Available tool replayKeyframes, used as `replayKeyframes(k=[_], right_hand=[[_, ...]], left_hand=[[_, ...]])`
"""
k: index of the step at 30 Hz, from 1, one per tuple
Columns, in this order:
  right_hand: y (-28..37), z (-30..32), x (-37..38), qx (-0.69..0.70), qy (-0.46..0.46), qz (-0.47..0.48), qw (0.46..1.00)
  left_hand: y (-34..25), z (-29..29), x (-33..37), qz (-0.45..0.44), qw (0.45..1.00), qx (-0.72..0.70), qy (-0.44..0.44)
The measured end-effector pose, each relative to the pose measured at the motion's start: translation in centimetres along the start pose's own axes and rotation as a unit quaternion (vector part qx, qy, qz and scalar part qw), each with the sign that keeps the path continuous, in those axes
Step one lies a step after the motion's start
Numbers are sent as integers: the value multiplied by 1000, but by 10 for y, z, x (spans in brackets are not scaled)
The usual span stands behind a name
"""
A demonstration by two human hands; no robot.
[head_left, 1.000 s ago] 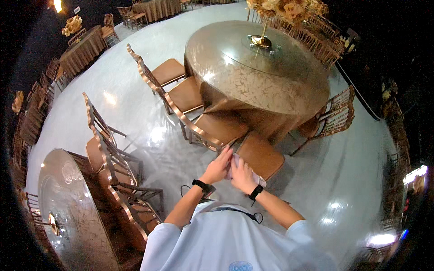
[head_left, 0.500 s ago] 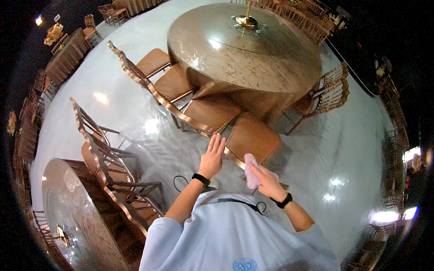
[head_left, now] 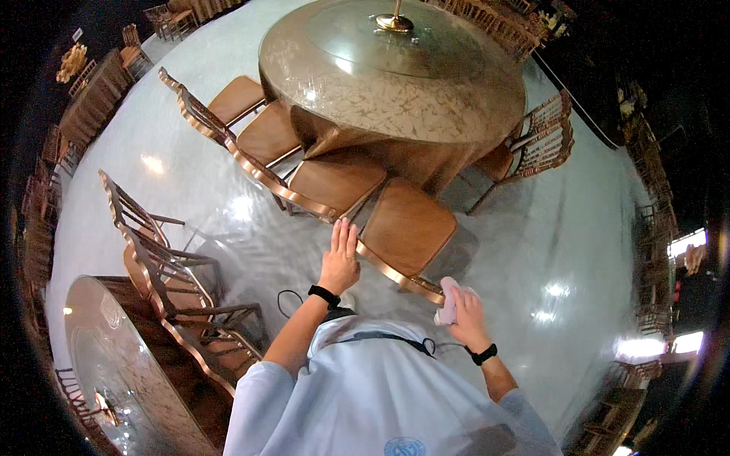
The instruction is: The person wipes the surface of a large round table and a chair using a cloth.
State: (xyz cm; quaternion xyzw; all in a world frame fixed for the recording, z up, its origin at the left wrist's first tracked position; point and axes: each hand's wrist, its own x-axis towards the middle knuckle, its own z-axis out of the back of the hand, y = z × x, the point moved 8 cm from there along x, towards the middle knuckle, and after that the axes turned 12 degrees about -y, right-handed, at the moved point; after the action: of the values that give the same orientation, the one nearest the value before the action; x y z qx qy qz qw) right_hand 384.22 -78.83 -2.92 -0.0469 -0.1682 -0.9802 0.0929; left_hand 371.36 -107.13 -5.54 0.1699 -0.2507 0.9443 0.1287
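A gold-brown chair with a brown seat (head_left: 411,228) stands in front of me, its copper-coloured top rail (head_left: 395,275) nearest my body. My left hand (head_left: 340,266) has its fingers stretched out, with the fingertips at the left end of that rail. Nothing shows in its grasp. At the rail's right end my right hand (head_left: 469,325) grips a pale pink cloth (head_left: 449,302), which appears to touch the rail's corner. Part of the cloth is hidden by the fingers.
Beyond the chair is a round table (head_left: 395,114) with a brown cloth, a glossy top and a gold stand (head_left: 395,23). More chairs (head_left: 334,182) line its left side; others (head_left: 544,140) are at its right. Behind to the left are a second round table (head_left: 114,365) and chairs (head_left: 163,273).
My right hand has moved right with the pink cloth, from over the rail to its right end. My left hand stays near the rail's left end. The view has shifted slightly.
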Motion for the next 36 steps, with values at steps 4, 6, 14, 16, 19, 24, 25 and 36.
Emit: replayKeyframes(k=[4,6,14,16,19,24,25,36], right_hand=[[49,-9,23,-12,10,80,997],[79,-15,42,-16,12,97,995],[91,-13,75,66,37,50,996],[67,-19,63,60,11,44,997],[33,-2,37,65,-14,15,998],[-23,13,-10,27,-17,-31,999],[-25,12,-11,18,-11,-77,997],[68,-19,49,34,-45,50,997]], left_hand=[[4,-1,-2,-2,1000,4,-9],[1,-2,-2,-6,1000,6,-8],[1,-1,2,3,1000,0,-6],[1,-3,2,2,1000,4,3],[3,-1,0,3,1000,16,11],[1,-1,-1,-4,1000,5,7],[1,-1,0,0,1000,1,1],[8,-10,-2,-24,999,-16,-37]])
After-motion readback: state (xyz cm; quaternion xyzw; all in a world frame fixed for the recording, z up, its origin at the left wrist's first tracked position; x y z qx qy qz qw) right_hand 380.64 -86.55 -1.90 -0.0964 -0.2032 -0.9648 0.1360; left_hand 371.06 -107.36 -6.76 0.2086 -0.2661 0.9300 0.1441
